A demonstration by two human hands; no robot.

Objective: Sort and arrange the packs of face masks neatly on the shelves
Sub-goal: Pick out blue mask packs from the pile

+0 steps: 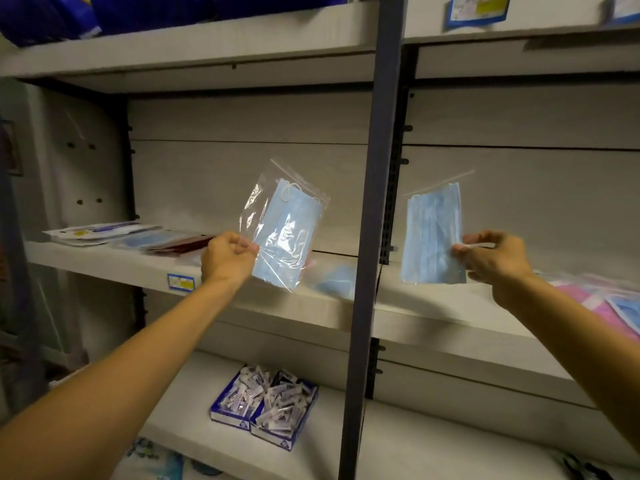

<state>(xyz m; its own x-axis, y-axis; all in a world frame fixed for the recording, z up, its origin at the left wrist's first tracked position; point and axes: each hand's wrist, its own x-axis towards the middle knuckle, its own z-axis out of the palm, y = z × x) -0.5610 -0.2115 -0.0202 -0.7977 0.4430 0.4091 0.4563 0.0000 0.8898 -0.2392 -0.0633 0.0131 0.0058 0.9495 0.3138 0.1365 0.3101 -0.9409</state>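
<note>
Right now both arms are raised in front of a shelving unit, each hand pinching one clear zip bag of blue face masks in the air. Left hand [227, 258] has fingers curled and pinches the lower left edge of the left mask pack [285, 230]; the pack tilts, zip end up and leaning away to the right of that hand, loose plastic bunched beside the masks. Right hand [491, 256] pinches the right edge of the right mask pack [433, 237] between thumb and fingertips; this pack hangs roughly upright just left of that hand, zip strip on top. The two packs are well apart, with the dark metal upright post [375, 202] between them. Both packs are held above the middle shelf [329, 306], not touching it.

On that shelf, left of the left hand, lies a row of flat packs: a white pack [100, 232] farthest left, then a blue pack [142, 241], then a dark red pack [183, 245] almost behind the left hand's knuckles. Below and right of the left hand's pack, another blue mask pack [337, 280] lies on the shelf, blurred. Right of the right hand, pink packs [588, 299] and a blue one [627, 313] lie at the frame edge. A price label [180, 282] sits on the shelf front edge just below-left of the left hand.

Lower shelf, under the left forearm side: two open blue boxes [265, 403] full of small sachets, side by side. Top shelf carries dark blue bags [104, 12].
</note>
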